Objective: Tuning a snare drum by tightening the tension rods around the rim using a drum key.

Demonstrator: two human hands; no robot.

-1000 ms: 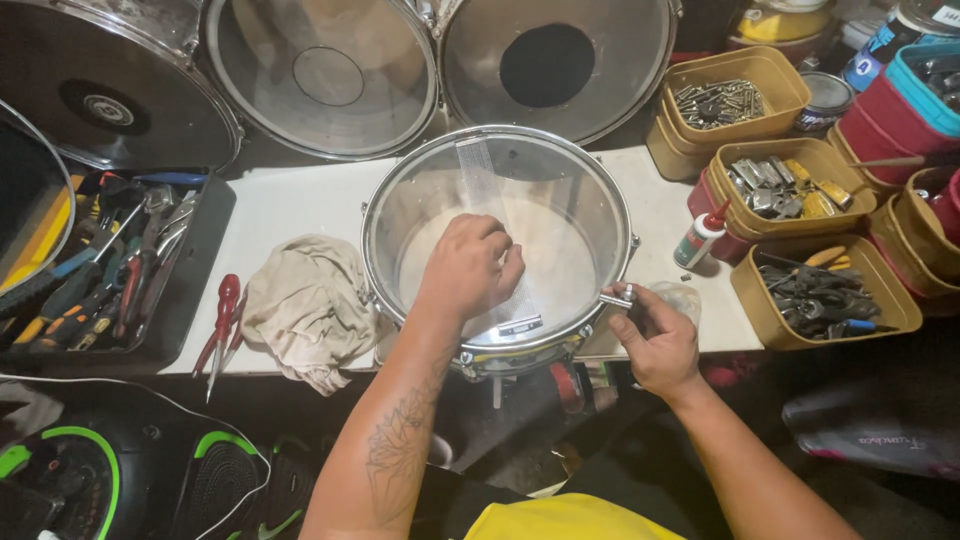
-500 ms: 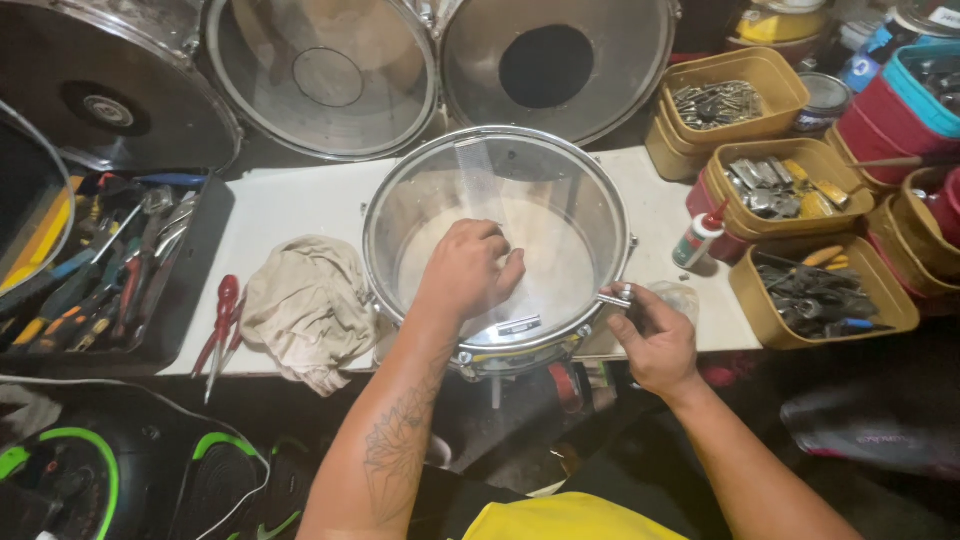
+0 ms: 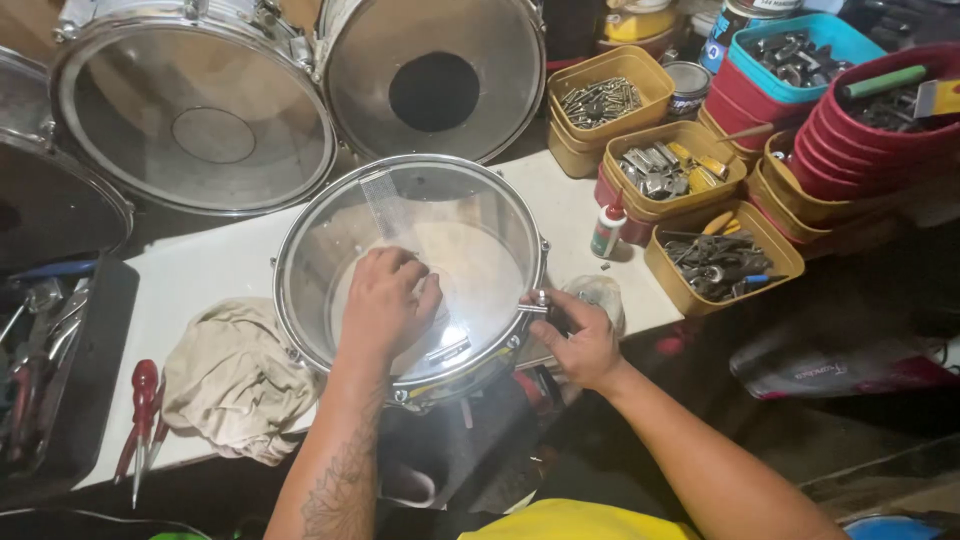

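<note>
Now tuning snare drum | left hand flat on drumhead, fingers spread | right hand fingers pinching drum key at rim lug | next move, judged: steady, controlled turn of key.

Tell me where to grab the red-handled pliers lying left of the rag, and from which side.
Grip the red-handled pliers by the two red handles, at the end farther from you. Come from above: they lie flat on the white table, handles close together, metal tips pointing toward you. From the left they are clear; the rag crowds their right side. Both the left hand and right hand are at the drum.
</note>
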